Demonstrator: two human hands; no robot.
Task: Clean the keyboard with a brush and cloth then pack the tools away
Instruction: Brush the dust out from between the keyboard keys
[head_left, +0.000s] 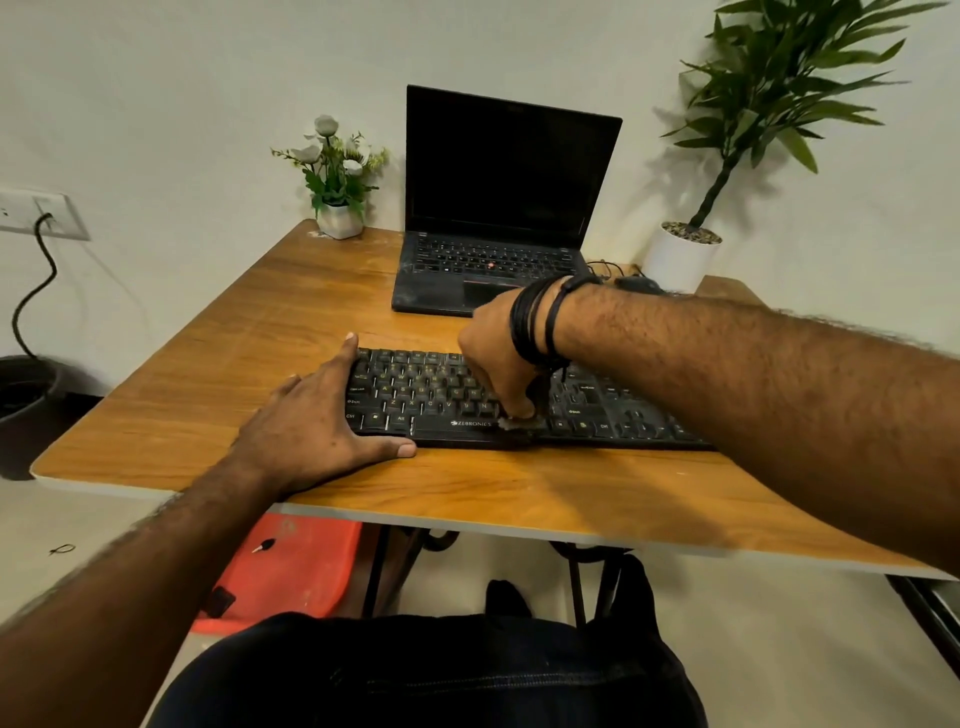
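Note:
A black keyboard (441, 395) lies across the wooden table (208, 374), close to the near edge. My left hand (317, 421) rests flat at the keyboard's left end, with the forefinger along the far corner and the thumb along the front edge. My right hand (498, 358) reaches down over the keyboard's middle with curled fingers. It grips a small brush (519, 423) whose pale bristles touch the space bar area. Most of the brush is hidden under the hand. No cloth is in view.
An open black laptop (498, 208) stands behind the keyboard. A small white flower pot (338, 221) sits at the back left, a tall potted plant (680, 254) at the back right. A black mouse (636, 285) with cables lies beside the laptop. A red stool (296, 566) stands under the table.

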